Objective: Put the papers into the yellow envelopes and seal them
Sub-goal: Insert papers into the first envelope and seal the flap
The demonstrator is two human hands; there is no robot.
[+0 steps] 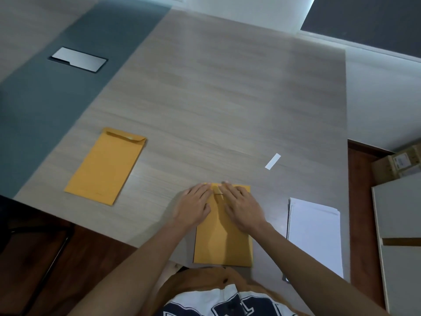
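A yellow envelope (224, 245) lies lengthwise at the near edge of the table, its flap end pointing away from me. My left hand (196, 205) and my right hand (241, 206) both press flat on that flap end with straight fingers, side by side. A second yellow envelope (106, 166) lies to the left with its flap folded over. A stack of white papers (315, 233) sits to the right of my right arm. A small white strip (273, 161) lies on the table beyond the right hand.
The wood-grain table (227, 99) stretches far ahead, with a grey-blue band (57, 92) and a metal cable hatch (78, 59) at the left. A white cabinet (401, 224) and cardboard boxes (398, 163) stand at the right, past the table edge.
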